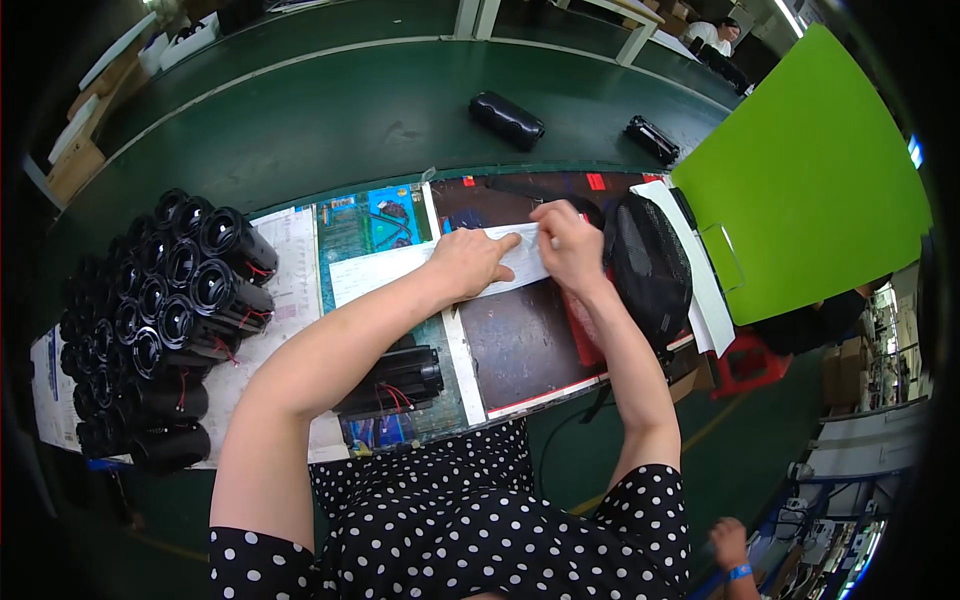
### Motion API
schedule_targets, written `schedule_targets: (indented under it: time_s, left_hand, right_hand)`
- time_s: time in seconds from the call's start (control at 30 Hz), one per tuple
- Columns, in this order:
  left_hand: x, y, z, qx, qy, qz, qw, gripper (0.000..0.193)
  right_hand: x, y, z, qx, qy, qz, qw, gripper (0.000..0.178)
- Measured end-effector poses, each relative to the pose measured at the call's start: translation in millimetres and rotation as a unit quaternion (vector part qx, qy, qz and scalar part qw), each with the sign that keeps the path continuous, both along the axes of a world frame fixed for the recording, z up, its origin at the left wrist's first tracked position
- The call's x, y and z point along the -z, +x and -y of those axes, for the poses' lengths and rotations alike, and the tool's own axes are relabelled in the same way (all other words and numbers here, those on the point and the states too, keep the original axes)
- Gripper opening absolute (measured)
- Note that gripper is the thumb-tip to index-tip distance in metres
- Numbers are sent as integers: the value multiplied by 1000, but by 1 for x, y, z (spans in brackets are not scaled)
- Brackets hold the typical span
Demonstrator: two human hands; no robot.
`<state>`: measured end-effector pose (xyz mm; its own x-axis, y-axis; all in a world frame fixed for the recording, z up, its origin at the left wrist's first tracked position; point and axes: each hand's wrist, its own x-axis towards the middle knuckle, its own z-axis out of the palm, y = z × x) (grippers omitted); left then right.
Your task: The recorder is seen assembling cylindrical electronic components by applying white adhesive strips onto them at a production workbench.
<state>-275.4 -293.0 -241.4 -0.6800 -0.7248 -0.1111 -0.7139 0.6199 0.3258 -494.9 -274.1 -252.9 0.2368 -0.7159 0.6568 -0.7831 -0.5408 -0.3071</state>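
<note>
A long white paper sheet (pixel 380 272) lies slantwise across the workbench beneath my hands. My left hand (pixel 472 262) rests on it, thumb and forefinger spread apart. At the sheet's right end, my right hand (pixel 570 245) has its fingers curled together; whatever is between them is hidden. Below my left forearm lies a black cylindrical housing (pixel 412 372) with thin red wires, partly covered by the arm. Just right of my right hand sits a black mesh bag (pixel 650 262).
Many black cylindrical housings (pixel 185 320) with red wires are stacked at left. Two black cylinders (pixel 507 120) (pixel 652 138) lie on the green belt (pixel 300 120). A bright green panel (pixel 810 180) rises at right above a red stool (pixel 755 368). Another person's hand (pixel 730 542) shows lower right.
</note>
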Motion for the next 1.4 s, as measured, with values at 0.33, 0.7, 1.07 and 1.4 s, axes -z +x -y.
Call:
schedule_targets:
  time_s: [0.33, 0.7, 1.07, 1.4]
  left_hand:
    - [0, 69, -17, -72, 13, -73, 995, 84]
    - [-19, 114, -66, -228, 141, -435, 860, 27]
    - [-55, 196, -156, -187, -74, -254, 946, 15]
    - [-34, 196, -199, -201, -189, -246, 929, 17]
  right_hand:
    - [-80, 54, -48, 25, 73, 194, 978, 4]
    - [-81, 122, -69, -46, 56, 245, 967, 6]
    - [-16, 152, -137, -111, 340, 455, 816, 4]
    - [-2, 176, -161, -114, 147, 273, 944, 11]
